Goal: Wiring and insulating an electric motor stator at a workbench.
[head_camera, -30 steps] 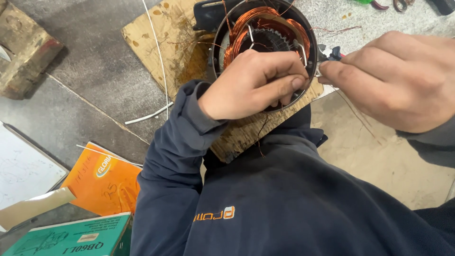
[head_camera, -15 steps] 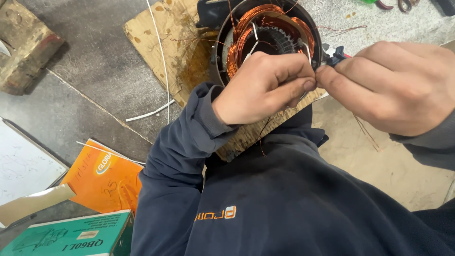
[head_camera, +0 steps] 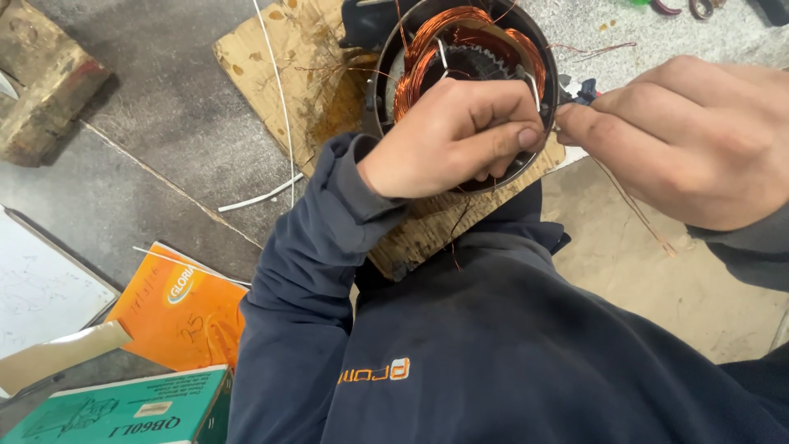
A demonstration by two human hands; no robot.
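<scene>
Left hand (head_camera: pixel 460 140) clamps the rim of the motor stator (head_camera: pixel 464 74) on the cardboard (head_camera: pixel 279 74) at top centre, right hand (head_camera: pixel 690 140) pinches a copper wire (head_camera: pixel 637 210) beside it; coils (head_camera: pixel 427 57) mostly seated, loose strands apparently untrimmed.

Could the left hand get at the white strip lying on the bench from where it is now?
Probably yes: the white strip lies bare, nothing over it, but the left hand is resting on the motor winding.
</scene>
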